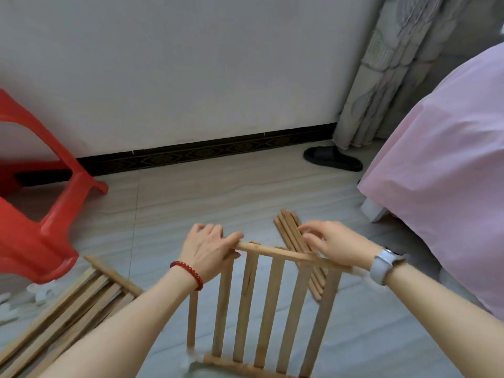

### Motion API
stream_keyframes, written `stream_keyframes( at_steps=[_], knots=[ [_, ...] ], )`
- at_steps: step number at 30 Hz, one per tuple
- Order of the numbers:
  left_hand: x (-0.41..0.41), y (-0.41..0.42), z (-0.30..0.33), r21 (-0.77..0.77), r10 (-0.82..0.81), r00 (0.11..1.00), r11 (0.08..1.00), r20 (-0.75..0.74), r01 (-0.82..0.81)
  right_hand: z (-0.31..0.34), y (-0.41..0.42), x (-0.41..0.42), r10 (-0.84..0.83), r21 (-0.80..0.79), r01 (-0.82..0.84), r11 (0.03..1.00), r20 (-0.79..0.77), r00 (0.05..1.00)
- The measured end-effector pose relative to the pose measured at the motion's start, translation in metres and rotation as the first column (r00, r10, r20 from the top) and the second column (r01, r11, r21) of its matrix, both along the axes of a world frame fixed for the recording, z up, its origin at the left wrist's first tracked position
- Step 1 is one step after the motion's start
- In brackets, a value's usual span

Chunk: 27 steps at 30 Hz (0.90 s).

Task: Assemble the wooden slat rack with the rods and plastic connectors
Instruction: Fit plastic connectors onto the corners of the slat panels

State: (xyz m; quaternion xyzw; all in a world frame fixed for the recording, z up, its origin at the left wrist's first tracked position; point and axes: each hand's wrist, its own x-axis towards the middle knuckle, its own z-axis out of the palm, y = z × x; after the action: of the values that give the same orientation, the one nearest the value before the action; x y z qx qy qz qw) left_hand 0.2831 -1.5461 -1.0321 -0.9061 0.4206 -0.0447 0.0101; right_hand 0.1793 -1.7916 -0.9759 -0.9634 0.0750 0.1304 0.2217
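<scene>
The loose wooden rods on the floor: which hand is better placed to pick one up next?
Probably the right hand: it hovers open directly above the loose wooden rods, while the left hand grips the wooden slat panel's top rail.

Slat panel [272, 304] was pale wood; stool [41, 214] red; bedcover [441, 173] pink; slipper [332, 158] black; skirting [207, 151] black, diamond-patterned; bead bracelet [188, 271] red.

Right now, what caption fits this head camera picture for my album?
Left hand grips the slat panel top rail; right hand hovers over loose rods on the floor.
</scene>
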Motion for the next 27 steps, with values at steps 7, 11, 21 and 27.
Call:
stream_keyframes(
  at_steps=[7,11,21,27],
  knots=[
    [0.063,-0.001,-0.080,0.220,0.171,0.985,0.961,0.007,-0.168,-0.124,-0.112,0.022,-0.682,0.427,0.680,0.596,-0.177,0.709],
    [0.078,0.011,-0.143,0.361,0.371,0.925,0.876,-0.084,-0.318,-0.232,-0.118,0.028,-0.636,0.173,0.692,0.701,-0.288,0.716],
    [0.083,-0.014,-0.230,0.418,0.438,0.852,0.857,-0.286,-0.301,-0.301,-0.109,0.075,-0.672,-0.022,0.681,0.732,-0.185,0.717],
    [0.065,-0.089,-0.233,0.035,0.183,0.822,0.980,-0.539,-0.195,-0.283,-0.114,0.071,-0.723,0.111,0.740,0.664,-0.155,0.673]
  ],
)
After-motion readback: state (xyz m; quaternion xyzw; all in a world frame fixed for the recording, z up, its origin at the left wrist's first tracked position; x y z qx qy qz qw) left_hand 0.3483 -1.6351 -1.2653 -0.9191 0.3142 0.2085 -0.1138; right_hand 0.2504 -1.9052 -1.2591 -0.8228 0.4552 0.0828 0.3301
